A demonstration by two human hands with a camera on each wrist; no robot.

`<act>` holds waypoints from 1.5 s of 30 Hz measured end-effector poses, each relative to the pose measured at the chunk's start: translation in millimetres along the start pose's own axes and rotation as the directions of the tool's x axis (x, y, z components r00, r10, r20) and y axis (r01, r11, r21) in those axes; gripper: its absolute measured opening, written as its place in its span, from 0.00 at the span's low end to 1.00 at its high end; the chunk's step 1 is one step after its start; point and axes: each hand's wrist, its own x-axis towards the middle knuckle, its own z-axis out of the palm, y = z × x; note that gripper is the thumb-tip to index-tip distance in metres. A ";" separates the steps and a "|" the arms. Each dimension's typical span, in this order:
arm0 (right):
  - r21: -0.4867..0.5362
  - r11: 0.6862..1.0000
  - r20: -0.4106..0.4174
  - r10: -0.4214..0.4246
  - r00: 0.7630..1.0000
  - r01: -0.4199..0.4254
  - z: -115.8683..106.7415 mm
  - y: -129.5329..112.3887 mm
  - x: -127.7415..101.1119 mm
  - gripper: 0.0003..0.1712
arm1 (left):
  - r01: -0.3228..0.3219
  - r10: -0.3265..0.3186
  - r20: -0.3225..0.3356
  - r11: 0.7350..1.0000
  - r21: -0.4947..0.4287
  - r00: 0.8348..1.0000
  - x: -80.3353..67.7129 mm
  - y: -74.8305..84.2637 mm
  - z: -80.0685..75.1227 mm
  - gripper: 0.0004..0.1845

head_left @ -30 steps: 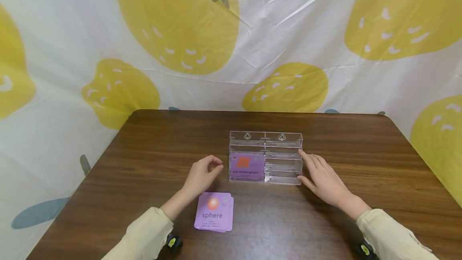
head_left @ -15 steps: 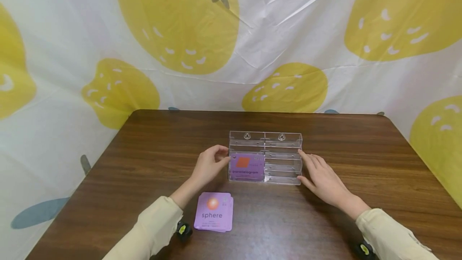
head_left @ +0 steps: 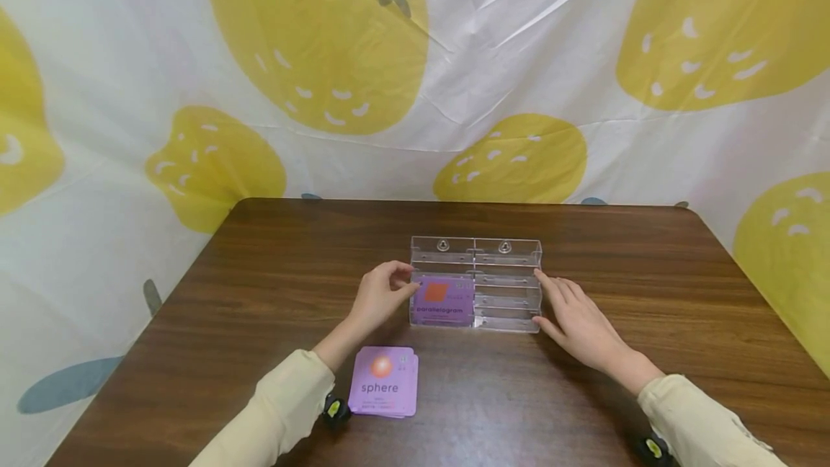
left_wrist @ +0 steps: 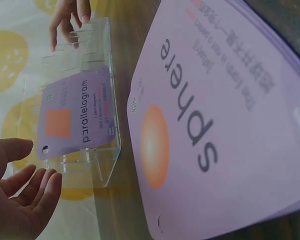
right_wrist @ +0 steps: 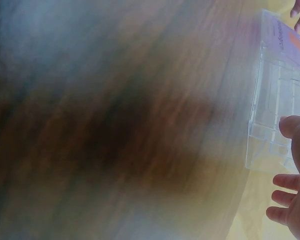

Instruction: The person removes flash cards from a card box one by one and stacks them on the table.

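A clear acrylic card rack [head_left: 508, 323] with tiers in two columns stands on the table. In its front left pocket sits a purple card [head_left: 444, 301] printed "parallelogram" with an orange shape. My left hand [head_left: 379, 298] is at the rack's left side, thumb tip by the card's upper corner. Thumb and fingers of that hand [left_wrist: 25, 195] are spread apart in the left wrist view. My right hand [head_left: 580, 319] rests its fairly straight fingertips along the rack's right side. A stack of purple cards [head_left: 384, 380], "sphere" on top, lies in front of the rack.
The brown wood-grain table [head_left: 292, 251] bears the rack and the stack. Behind it hangs a white cloth [head_left: 363, 164] with yellow fruit prints. My left sleeve [head_left: 285, 395] and wrist camera [head_left: 336, 408] are close beside the card stack.
My left hand has moved right and slightly away from me, from beside the rack to its left edge and the card's corner. My right hand, the rack and the cards stay put.
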 end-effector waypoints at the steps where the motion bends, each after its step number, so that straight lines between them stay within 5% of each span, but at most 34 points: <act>1: 0.002 1.000 -0.002 -0.001 1.000 0.001 0.1 0.0 0.0 0.44 | 0.004 -0.004 -0.001 1.000 0.004 1.000 -0.3 0.1 0.6 0.14; 26: 0.015 1.000 0.018 0.023 1.000 -0.023 -0.4 -1.2 -0.3 0.44 | 0.019 -0.019 0.001 1.000 -0.022 1.000 4.0 -9.0 9.8 0.03; 36: 0.014 1.000 0.014 0.022 1.000 -0.022 -0.3 -1.3 -0.3 0.43 | 0.070 -0.065 0.039 0.989 -0.129 0.997 4.2 -9.9 9.0 0.02; 45: 0.011 1.000 0.003 0.017 1.000 -0.017 -0.8 -1.6 -0.7 0.43 | 0.122 -0.113 0.046 0.952 -0.282 0.992 5.2 -8.1 7.0 0.02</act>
